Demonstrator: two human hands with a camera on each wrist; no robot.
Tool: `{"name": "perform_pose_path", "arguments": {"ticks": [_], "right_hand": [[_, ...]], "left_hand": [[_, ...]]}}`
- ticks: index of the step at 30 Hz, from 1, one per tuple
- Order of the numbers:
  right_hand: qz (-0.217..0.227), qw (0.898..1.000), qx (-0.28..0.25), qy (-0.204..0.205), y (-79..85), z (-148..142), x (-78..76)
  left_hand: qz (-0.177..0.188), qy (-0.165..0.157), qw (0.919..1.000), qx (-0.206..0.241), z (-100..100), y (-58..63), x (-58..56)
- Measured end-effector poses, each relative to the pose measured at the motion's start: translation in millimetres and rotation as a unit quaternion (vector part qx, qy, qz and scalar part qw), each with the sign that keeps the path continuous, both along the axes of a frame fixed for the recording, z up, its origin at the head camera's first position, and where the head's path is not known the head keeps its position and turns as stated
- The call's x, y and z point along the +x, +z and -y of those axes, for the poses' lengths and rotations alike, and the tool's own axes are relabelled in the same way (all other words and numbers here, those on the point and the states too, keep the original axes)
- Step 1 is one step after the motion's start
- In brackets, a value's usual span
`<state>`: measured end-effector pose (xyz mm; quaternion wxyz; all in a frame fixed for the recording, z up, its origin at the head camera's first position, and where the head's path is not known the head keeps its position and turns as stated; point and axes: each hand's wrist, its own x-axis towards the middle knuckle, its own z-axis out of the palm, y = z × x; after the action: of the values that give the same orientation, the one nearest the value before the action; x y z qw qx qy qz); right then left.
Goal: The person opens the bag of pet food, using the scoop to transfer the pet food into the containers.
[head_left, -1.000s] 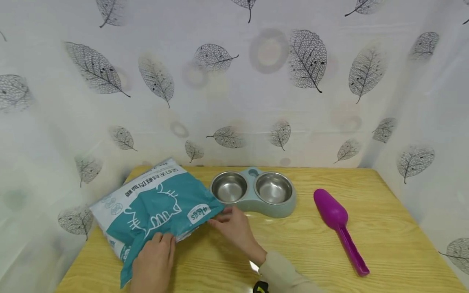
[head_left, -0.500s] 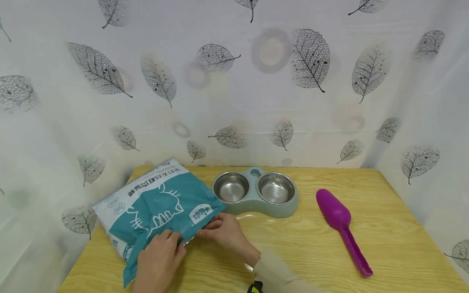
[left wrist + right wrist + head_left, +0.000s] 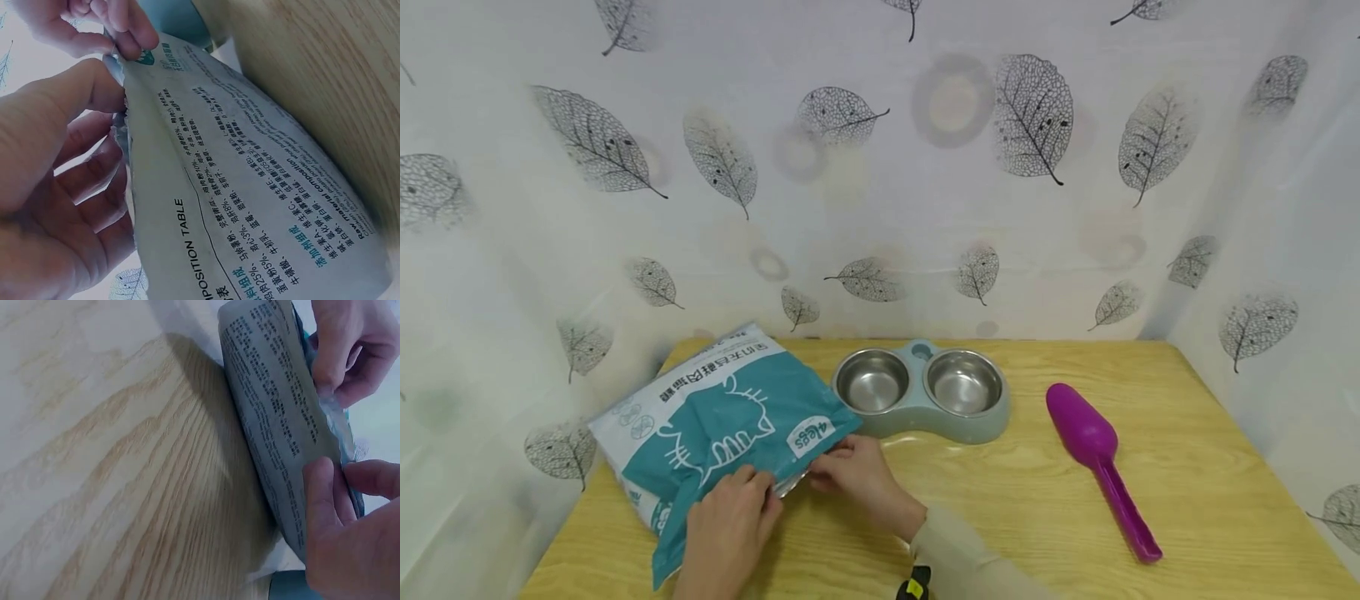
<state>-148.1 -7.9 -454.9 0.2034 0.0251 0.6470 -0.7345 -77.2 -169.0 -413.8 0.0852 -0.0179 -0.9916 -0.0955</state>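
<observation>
A teal and white cat food bag (image 3: 752, 417) lies slanted on the left of the table, its mouth edge towards me. My left hand (image 3: 726, 521) pinches the middle of that edge. In the left wrist view, the left thumb (image 3: 94, 84) presses on the printed back and the other fingers lie on the far side. My right hand (image 3: 861, 483) pinches the same edge nearer the right corner. The right wrist view has both hands close together on the edge, the right hand (image 3: 359, 537) below and the left hand (image 3: 353, 350) above. A silvery strip shows between them.
A grey-blue double pet bowl (image 3: 955, 429) with two steel dishes stands behind the bag's right corner. A purple food scoop (image 3: 1097, 458) lies to the right on the wooden table (image 3: 1000, 508). A leaf-patterned curtain (image 3: 880, 208) hangs behind.
My right hand has slid left along the bag's edge, away from the corner and closer to my left hand. The left hand has shifted slightly right. Bowl and scoop stay put.
</observation>
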Motion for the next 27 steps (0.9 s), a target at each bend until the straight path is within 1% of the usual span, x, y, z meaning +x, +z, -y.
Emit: {"name": "perform_pose_path", "arguments": {"ticks": [2, 4, 9, 11, 13, 17, 20, 21, 23, 25, 27], "right_hand": [[0.016, 1.0, -0.003, -0.005, -1.8, 0.1, -1.6], [0.022, 1.0, -0.001, -0.004, -4.7, -0.4, -3.1], [0.017, 1.0, -0.006, 0.005, -5.9, -2.0, -3.7], [0.016, 1.0, -0.011, 0.003, -3.7, -2.3, -3.5], [0.013, 1.0, -0.017, -0.002, -3.4, -1.9, -3.9], [0.005, 1.0, -0.015, -0.011, -2.6, 0.7, -3.5], [-0.011, 1.0, -0.004, -0.018, -2.8, 3.6, -2.8], [-0.018, 1.0, -0.001, -0.021, -2.8, 4.7, -2.5], [-0.038, 0.999, 0.018, -0.026, -4.0, 6.8, -2.0], [-0.065, 0.996, 0.055, -0.033, -5.6, 8.4, -1.1], [-0.082, 0.991, 0.096, -0.041, -6.6, 9.1, 0.2]], "left_hand": [[-0.01, -0.005, 0.9999, 0.003, 0.4, -1.3, -0.8], [-0.019, -0.009, 0.9998, 0.003, 0.9, -2.9, -2.3], [-0.063, -0.018, 0.9978, 0.002, 0.7, -6.7, -5.5], [-0.085, -0.02, 0.9962, 0.006, 0.4, -8.8, -6.9], [-0.098, -0.019, 0.9949, 0.013, 0.2, -11.2, -8.2], [-0.102, -0.01, 0.9943, 0.028, 0.1, -14.2, -8.6], [-0.099, -0.002, 0.9946, 0.032, -0.3, -15.2, -8.4], [-0.103, -0.001, 0.9941, 0.033, -0.4, -15.7, -8.6], [-0.11, 0.003, 0.9931, 0.041, -0.4, -16.4, -8.9], [-0.123, 0.009, 0.9909, 0.053, -0.4, -17.3, -9.0], [-0.132, 0.017, 0.9891, 0.064, -0.4, -17.6, -8.7]]}}
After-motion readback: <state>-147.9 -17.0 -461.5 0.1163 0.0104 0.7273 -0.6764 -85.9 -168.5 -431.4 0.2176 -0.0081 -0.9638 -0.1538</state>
